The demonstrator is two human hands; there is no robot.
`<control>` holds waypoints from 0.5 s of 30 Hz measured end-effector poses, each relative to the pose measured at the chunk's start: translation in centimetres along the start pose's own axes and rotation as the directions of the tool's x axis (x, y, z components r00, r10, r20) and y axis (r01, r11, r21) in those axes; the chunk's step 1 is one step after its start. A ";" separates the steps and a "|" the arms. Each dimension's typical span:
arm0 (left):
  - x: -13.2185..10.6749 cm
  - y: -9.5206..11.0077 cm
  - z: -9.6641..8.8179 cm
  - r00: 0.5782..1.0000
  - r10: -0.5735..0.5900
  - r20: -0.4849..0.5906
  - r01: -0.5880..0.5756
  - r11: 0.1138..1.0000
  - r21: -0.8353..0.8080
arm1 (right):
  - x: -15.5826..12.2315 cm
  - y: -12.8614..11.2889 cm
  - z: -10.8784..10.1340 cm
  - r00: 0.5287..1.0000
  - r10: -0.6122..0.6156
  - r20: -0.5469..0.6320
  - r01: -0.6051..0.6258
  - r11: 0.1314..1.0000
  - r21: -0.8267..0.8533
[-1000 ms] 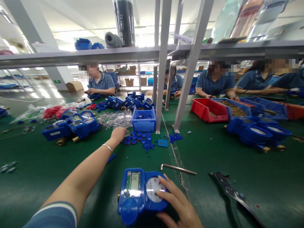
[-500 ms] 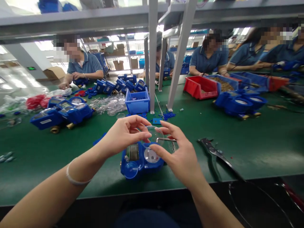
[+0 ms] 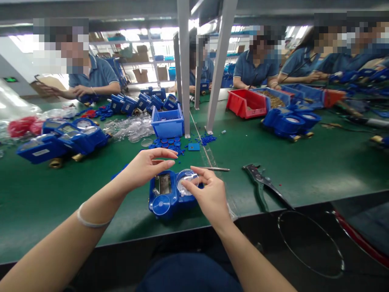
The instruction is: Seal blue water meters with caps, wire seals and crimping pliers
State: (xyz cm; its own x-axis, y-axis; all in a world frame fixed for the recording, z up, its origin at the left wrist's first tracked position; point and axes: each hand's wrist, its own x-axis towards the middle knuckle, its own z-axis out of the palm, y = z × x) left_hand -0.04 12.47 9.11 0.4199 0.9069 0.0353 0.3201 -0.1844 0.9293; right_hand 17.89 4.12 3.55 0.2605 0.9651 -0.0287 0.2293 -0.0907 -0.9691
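A blue water meter (image 3: 170,205) lies on the green worktop in front of me, its small display window and a round blue cap (image 3: 161,205) facing up. Over the meter's round dial, my right hand (image 3: 209,192) pinches a clear round cover (image 3: 187,177) by its edge. Whether the cover rests on the dial or hovers just above, I cannot tell. My left hand (image 3: 148,168) is raised above the display side with fingers apart, holding nothing. Behind the right hand lies a thin metal tool (image 3: 215,168).
A blue bin (image 3: 167,121) stands beyond, with clear covers (image 3: 133,126) to its left. More blue meters (image 3: 65,138) lie at left. Pliers-like strippers (image 3: 266,182) are at right, near a red bin (image 3: 246,103). Metal posts (image 3: 220,69) rise behind; co-workers sit opposite.
The clear cover, earlier between both hands, has moved down over the dial in my right hand. My left hand has let go and drawn left. The view has shifted.
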 end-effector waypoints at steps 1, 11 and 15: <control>0.1 -0.1 0.0 1.000 -0.004 0.008 0.004 1.000 0.004 | 0.0 0.2 0.1 1.000 -0.019 -0.022 0.019 1.000 -0.012; 1.8 -1.2 0.3 0.990 -0.021 0.138 0.011 0.997 0.076 | -0.7 0.1 0.0 0.982 -0.107 -0.158 0.073 0.976 -0.207; 2.6 -1.5 0.6 0.969 -0.011 0.248 -0.021 0.992 0.128 | -0.8 0.4 0.3 0.956 -0.196 -0.220 0.140 0.959 -0.246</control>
State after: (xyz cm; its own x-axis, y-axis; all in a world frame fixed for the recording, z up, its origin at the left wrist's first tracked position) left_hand 1.08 14.91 7.65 0.6141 0.7863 -0.0674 0.4170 -0.2508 0.8736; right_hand 17.50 3.33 3.09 0.4101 0.8860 0.2164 0.4872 -0.0122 -0.8732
